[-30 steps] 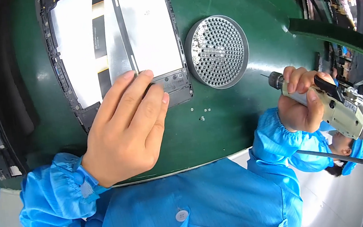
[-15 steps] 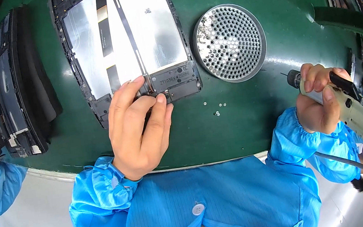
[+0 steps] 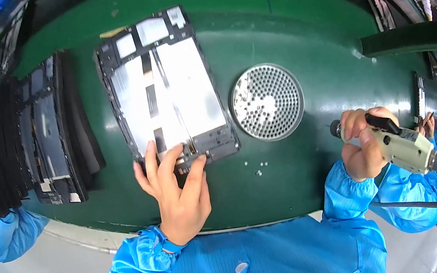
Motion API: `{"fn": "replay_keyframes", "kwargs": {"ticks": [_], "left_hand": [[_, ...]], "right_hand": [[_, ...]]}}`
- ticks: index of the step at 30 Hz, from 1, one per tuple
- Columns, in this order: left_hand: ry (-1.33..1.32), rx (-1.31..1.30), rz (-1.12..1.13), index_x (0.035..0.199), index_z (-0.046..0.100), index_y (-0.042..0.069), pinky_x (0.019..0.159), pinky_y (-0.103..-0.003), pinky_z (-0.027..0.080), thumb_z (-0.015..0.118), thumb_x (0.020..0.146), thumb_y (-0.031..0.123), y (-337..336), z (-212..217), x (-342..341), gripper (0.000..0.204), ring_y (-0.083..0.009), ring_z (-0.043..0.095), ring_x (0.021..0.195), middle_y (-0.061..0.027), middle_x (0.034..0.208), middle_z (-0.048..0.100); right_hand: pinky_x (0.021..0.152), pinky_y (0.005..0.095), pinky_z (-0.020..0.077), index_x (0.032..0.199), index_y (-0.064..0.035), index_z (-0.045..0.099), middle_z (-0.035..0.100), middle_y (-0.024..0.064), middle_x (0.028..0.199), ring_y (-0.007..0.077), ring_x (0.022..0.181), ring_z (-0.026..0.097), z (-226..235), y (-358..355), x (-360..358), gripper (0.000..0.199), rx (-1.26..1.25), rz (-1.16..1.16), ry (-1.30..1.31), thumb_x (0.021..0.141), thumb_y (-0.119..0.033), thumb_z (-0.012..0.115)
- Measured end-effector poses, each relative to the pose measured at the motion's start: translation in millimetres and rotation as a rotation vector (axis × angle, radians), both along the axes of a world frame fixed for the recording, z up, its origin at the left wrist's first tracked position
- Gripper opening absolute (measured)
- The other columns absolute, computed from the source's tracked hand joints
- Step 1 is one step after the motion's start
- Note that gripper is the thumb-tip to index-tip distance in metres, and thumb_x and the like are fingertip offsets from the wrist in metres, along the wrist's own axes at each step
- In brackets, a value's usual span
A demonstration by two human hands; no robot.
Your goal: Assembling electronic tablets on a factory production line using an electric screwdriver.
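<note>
- We see our left hand (image 3: 180, 199) lying flat on the green bench (image 3: 293, 29), fingers (image 3: 169, 163) spread apart and pressing on the near edge of a black rectangular tablet frame with silvery metal plates inside (image 3: 167, 93); it grips nothing.
- The tablet frame lies open-side up in the middle of the bench, its long side running away from us and slightly tilted, its near end close to the front edge of the bench.
- Our right hand (image 3: 363, 143) is raised over the right part of the bench, near the front edge, fingers clamped around a cream-coloured electric screwdriver with a black lever and cable (image 3: 406, 148), whose dark tip points left.
- Just right of the tablet frame, between it and the screwdriver, sits a round perforated metal tray holding small screws (image 3: 267, 101); it stands apart from both.
- A few tiny loose screws (image 3: 257, 171) lie on the bench in front of the tray, between our two hands.
- Toward the left edge of the bench, a stack of dark tablet frames (image 3: 51, 133) rests, well apart from the one under our hand.
- Both our arms wear blue sleeves (image 3: 345, 191).
</note>
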State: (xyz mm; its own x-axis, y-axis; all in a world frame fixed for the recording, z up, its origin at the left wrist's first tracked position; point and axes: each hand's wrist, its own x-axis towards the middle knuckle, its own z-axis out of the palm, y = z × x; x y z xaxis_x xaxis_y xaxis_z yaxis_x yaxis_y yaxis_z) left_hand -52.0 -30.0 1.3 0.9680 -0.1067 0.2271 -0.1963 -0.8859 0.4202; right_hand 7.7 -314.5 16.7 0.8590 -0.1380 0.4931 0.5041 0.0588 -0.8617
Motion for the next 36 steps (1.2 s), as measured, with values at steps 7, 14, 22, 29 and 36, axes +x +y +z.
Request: {"fn": "replay_keyframes", "kwargs": {"ticks": [7, 14, 22, 29, 36], "left_hand": [[-0.124, -0.028, -0.065, 0.096, 0.068, 0.010, 0.105, -0.051, 0.026, 0.068, 0.070, -0.003, 13, -12, 59, 0.029, -0.0426, 0.036, 0.131, -0.0135, 0.125, 0.050], [-0.336, 0.008, 0.105, 0.098, 0.071, 0.015, 0.106, -0.054, 0.020, 0.062, 0.074, 0.001, 34, -24, 222, 0.029, -0.0391, 0.032, 0.131, -0.0139, 0.127, 0.049], [-0.282, 0.096, -0.269, 0.111, 0.060, 0.002, 0.099, -0.047, 0.041, 0.063, 0.071, -0.001, 1, 46, 96, 0.040, -0.0413, 0.049, 0.119, -0.0216, 0.124, 0.051], [-0.190, 0.263, 0.145, 0.123, 0.057, 0.000, 0.108, -0.046, 0.033, 0.049, 0.059, -0.013, 132, 70, -21, 0.065, -0.0423, 0.042, 0.129, -0.0213, 0.134, 0.048], [-0.144, 0.512, 0.268, 0.134, 0.050, 0.007, 0.104, -0.046, 0.038, 0.058, 0.063, -0.016, 242, 31, -28, 0.075, -0.0382, 0.044, 0.127, -0.0149, 0.138, 0.046]], "right_hand": [[0.056, 0.0355, 0.0438, 0.113, -0.0004, 0.047, 0.051, 0.0092, 0.072, 0.0193, 0.057, 0.050, -3, 4, -4, 0.039, 0.024, -0.055, 0.000, 0.076, 0.000, 0.058], [0.054, 0.0329, 0.0421, 0.111, 0.0009, 0.048, 0.050, 0.0079, 0.068, 0.0176, 0.056, 0.048, 0, 18, -1, 0.035, 0.067, -0.023, -0.004, 0.077, 0.003, 0.055], [0.053, 0.0330, 0.0413, 0.112, 0.0002, 0.049, 0.050, 0.0075, 0.068, 0.0180, 0.056, 0.049, -7, -9, -1, 0.034, 0.018, -0.111, 0.028, 0.080, -0.005, 0.061], [0.058, 0.0349, 0.0410, 0.114, 0.0004, 0.049, 0.050, 0.0095, 0.070, 0.0183, 0.057, 0.048, -2, -12, 6, 0.037, -0.018, -0.001, 0.045, 0.079, -0.007, 0.058], [0.061, 0.0364, 0.0428, 0.113, 0.0006, 0.049, 0.050, 0.0089, 0.071, 0.0188, 0.058, 0.049, -4, 0, 6, 0.037, -0.005, -0.033, 0.086, 0.078, -0.007, 0.058]]}}
